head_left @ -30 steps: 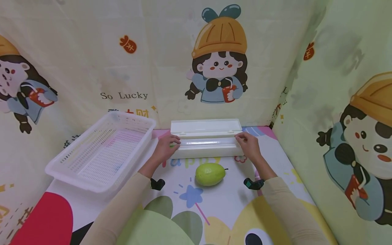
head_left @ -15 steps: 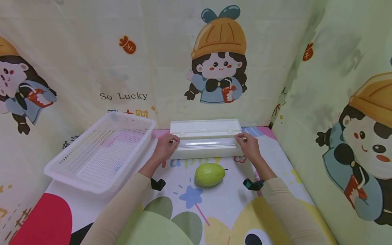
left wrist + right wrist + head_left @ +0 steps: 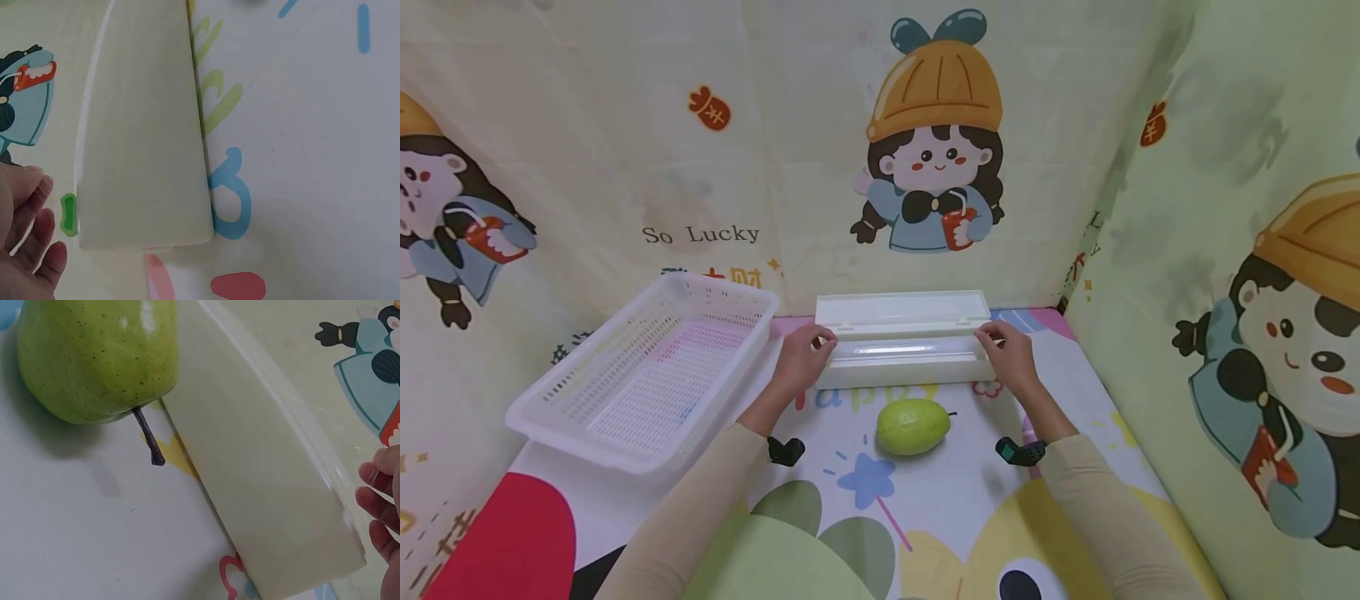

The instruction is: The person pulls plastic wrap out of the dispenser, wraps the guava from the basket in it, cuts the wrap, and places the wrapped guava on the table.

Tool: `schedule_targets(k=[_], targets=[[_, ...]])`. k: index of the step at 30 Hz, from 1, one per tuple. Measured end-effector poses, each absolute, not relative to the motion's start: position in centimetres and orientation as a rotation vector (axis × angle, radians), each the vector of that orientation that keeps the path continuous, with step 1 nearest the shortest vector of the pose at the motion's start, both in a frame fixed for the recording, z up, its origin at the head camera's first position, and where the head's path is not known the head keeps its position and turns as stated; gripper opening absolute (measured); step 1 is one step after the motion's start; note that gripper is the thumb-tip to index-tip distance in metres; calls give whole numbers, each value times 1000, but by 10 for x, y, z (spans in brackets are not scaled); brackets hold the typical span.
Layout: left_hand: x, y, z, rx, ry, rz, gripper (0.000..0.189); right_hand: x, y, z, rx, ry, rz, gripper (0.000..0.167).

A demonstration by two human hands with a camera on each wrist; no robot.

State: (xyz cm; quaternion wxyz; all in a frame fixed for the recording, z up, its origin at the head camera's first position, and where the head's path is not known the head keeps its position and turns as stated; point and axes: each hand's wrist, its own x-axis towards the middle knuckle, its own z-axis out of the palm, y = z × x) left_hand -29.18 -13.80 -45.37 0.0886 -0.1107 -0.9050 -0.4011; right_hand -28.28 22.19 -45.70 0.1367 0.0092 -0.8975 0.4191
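A white cling film dispenser box (image 3: 910, 374) lies with its lid (image 3: 902, 311) raised, and a shiny roll of clear film (image 3: 906, 348) shows inside. At its left end my left hand (image 3: 800, 361) has thumb and forefinger pinched together on the film's edge; the film itself is hard to see there. My right hand (image 3: 1011, 357) pinches the film at the right end, where a clear fold (image 3: 373, 472) shows at the fingertips. A green cutter slider (image 3: 69, 214) sits on the box's left end. In front of the box rests a green pear (image 3: 913, 427) with a dark stem.
A white perforated plastic basket (image 3: 647, 375) stands to the left on the table. A printed cloth with cartoon figures (image 3: 936, 150) hangs close behind the box, and another stretch of it rises on the right. Patterned cloth (image 3: 955, 483) covers the table.
My left hand has shifted slightly up and to the left, its fingertips still pinched. The right hand stays almost where it was. Box, pear and basket have not visibly moved.
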Motion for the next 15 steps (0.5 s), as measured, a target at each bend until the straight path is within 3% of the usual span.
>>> schedule_targets(k=[15], targets=[[-288,-136,-448,-327,-2661,-1377,14,-282,222,-455,50,-2521,1232,22]])
